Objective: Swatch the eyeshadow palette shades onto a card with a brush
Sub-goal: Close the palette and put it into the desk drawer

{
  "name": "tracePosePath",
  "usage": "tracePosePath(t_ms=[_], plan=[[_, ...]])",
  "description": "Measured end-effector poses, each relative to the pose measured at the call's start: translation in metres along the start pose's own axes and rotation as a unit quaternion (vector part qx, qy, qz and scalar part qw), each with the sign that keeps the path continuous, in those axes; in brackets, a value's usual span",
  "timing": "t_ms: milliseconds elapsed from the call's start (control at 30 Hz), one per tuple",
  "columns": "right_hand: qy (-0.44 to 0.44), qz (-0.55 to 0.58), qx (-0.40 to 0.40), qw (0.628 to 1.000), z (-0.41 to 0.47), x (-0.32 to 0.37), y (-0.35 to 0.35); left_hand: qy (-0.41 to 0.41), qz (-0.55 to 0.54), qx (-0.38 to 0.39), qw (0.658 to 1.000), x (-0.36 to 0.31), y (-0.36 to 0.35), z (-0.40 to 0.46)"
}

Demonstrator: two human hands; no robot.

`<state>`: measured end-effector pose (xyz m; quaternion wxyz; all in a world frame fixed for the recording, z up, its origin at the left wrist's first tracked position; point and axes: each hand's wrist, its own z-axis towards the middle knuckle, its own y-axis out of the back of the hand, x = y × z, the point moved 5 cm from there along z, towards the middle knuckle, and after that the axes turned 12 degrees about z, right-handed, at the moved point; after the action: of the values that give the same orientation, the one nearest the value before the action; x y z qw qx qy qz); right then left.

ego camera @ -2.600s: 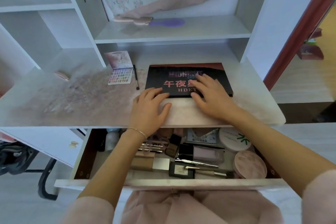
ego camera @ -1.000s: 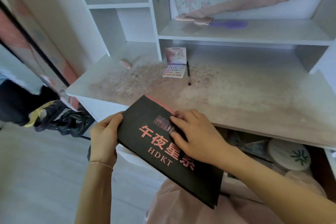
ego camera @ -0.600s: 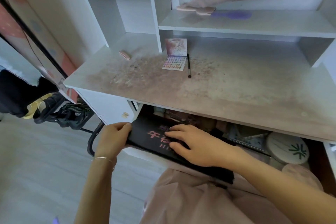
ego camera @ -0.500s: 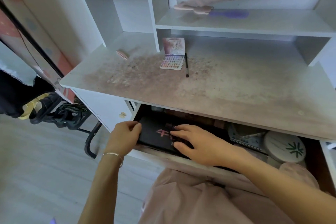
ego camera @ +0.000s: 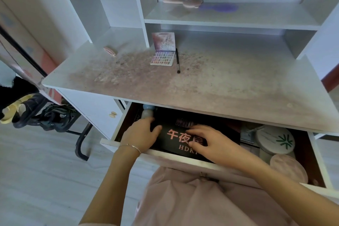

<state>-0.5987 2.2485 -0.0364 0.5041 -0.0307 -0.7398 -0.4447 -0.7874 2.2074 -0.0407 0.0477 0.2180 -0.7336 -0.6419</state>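
Note:
An open eyeshadow palette [ego camera: 162, 58] with many small coloured pans lies at the back of the desk top [ego camera: 229, 82], its lid propped up. A thin black brush [ego camera: 177, 60] lies just right of it. Both my hands are down in the open drawer [ego camera: 165, 156], on a flat black box [ego camera: 222, 135] with pink lettering. My left hand [ego camera: 140, 135] grips the box's left edge, thumb on top. My right hand [ego camera: 211, 143] rests on the lid, fingers spread over the lettering. I see no card.
The drawer also holds a round white compact [ego camera: 275, 140], a round pink one [ego camera: 288, 169] and a pale bottle [ego camera: 147, 113]. A small pink object [ego camera: 109, 51] lies at the desk's left. A purple hairbrush [ego camera: 218, 8] is on the shelf. Shoes [ego camera: 36, 113] sit on the floor.
The black box has gone from the desk top, through the air at my lap, down into the drawer. Both hands stayed on it and now push it flat inside.

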Motion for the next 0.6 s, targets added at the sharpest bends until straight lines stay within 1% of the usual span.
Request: tracePosePath(t_ms=[67, 133, 200, 233, 333, 400, 500, 600], plan=[[0.005, -0.002, -0.026, 1.0, -0.013, 0.003, 0.007, -0.043, -0.018, -0.1, 0.994, -0.01, 0.007, -0.015], [0.001, -0.008, -0.036, 0.999, -0.029, 0.007, 0.011, -0.087, -0.034, -0.178, 0.98, -0.021, 0.009, -0.035], [-0.008, -0.042, -0.035, 0.999, -0.045, 0.008, 0.009, -0.119, -0.013, -0.248, 0.961, -0.03, 0.005, -0.053], [-0.012, -0.076, -0.047, 0.996, -0.052, 0.009, 0.006, -0.129, 0.0, -0.276, 0.953, -0.032, 0.002, -0.06], [-0.001, -0.17, -0.124, 0.978, -0.069, 0.018, -0.003, -0.14, 0.01, -0.348, 0.927, -0.034, -0.006, -0.07], [0.041, -0.19, -0.181, 0.964, -0.074, 0.021, -0.005, -0.132, 0.016, -0.387, 0.912, -0.033, -0.009, -0.069], [0.119, -0.222, -0.241, 0.937, -0.074, 0.02, -0.001, -0.124, 0.035, -0.448, 0.884, -0.037, -0.007, -0.063], [0.143, -0.271, -0.279, 0.91, -0.071, 0.016, 0.002, -0.121, 0.035, -0.502, 0.855, -0.039, -0.006, -0.055]])
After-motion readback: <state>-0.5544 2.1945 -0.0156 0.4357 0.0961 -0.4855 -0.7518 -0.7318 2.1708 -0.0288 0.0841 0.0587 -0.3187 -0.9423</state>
